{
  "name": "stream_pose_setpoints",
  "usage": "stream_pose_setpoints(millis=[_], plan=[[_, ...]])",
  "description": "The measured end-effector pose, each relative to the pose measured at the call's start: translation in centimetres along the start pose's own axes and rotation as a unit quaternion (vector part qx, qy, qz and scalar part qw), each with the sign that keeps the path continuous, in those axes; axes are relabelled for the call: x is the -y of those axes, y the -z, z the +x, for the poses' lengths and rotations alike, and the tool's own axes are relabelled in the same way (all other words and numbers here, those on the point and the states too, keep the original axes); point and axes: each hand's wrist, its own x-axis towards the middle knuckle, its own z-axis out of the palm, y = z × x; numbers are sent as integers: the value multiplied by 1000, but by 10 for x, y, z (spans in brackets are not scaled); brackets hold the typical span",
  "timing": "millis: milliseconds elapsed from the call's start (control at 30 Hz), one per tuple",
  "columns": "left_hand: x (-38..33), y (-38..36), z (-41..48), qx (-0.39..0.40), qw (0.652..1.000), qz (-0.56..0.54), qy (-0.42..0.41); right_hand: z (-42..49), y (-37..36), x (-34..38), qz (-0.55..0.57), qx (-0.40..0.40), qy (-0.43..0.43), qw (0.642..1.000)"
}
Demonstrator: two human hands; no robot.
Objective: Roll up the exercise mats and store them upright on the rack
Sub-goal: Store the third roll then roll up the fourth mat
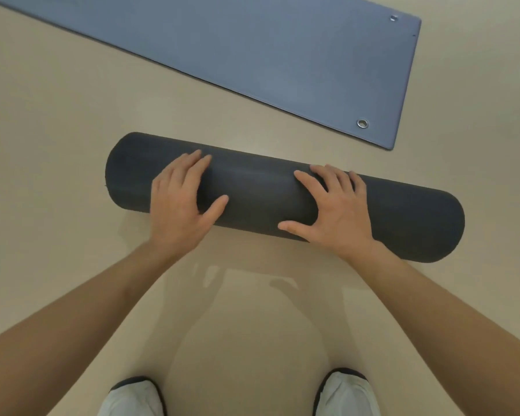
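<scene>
Both grips (pixel 179 202) (pixel 338 211) atop rolled mat (pixel 258 190)

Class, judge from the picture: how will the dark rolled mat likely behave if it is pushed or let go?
Being a round cylinder on the smooth floor, the rolled mat would probably roll if pushed. It may spring open once released, since the left hand and right hand press on it.

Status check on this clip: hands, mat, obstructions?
Left hand and right hand flat on rolled dark mat. Blue mat unrolled beyond. Nothing in the way.
</scene>
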Motion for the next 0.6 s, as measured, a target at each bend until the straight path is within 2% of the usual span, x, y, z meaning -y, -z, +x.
stream_pose_setpoints(millis=[167, 267, 333, 467, 600], plan=[[48, 16, -6, -16, 996, 38, 73, 25, 11, -3, 38, 54, -27, 997], [61, 22, 3, -11, 995, 55, 80, 39, 23, 5, 5, 84, -51, 995], [66, 23, 6, -11, 995, 61, 79, 45, 30, 22, -7, 70, -56, 996], [70, 26, 16, 4, 994, 69, 88, 57, 20, 94, 57, 3, 47, 997], [75, 37, 32, 47, 996, 17, 74, 64, -9, 135, -23, 71, 82, 994]])
